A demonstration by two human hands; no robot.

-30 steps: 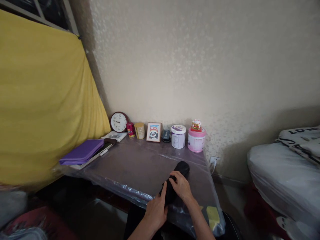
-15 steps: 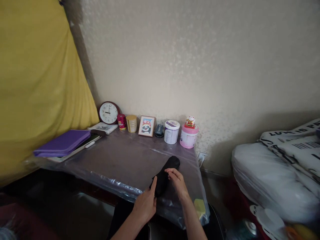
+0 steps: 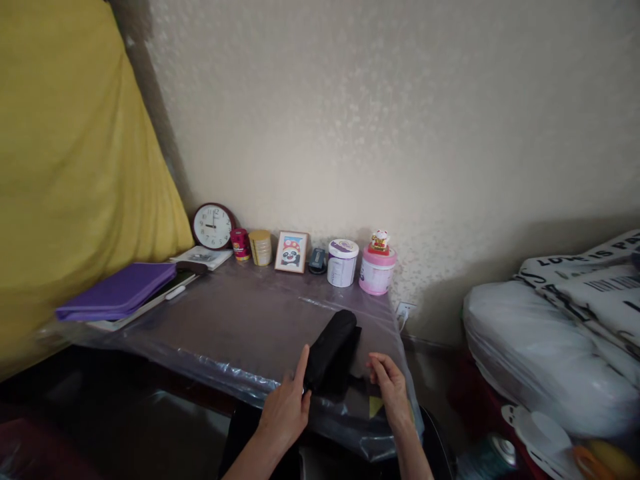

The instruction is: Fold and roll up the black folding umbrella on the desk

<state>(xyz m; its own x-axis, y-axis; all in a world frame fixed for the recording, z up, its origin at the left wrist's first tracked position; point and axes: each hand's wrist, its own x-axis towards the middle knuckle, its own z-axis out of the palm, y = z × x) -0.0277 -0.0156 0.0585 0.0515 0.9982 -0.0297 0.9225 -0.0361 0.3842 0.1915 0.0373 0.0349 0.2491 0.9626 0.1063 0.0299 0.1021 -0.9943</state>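
A black folded umbrella lies slantwise on the near right part of the table, its rounded end pointing away from me. My left hand grips its near end, index finger stretched along the side. A loose black fold of cloth hangs out on the umbrella's right side. From there a dark strap runs toward my right hand, whose thumb and fingers are pinched together at its end. The exact contact at those fingertips is hard to see.
Plastic film covers the table. Along the wall stand a clock, a red can, a panda picture frame, a white tub and a pink tub topped by a figurine. A purple folder lies left; wrapped bundles sit right.
My right hand has moved right, away from the umbrella's body, drawing the strap and loose cloth outward. My left hand keeps its grip on the near end.
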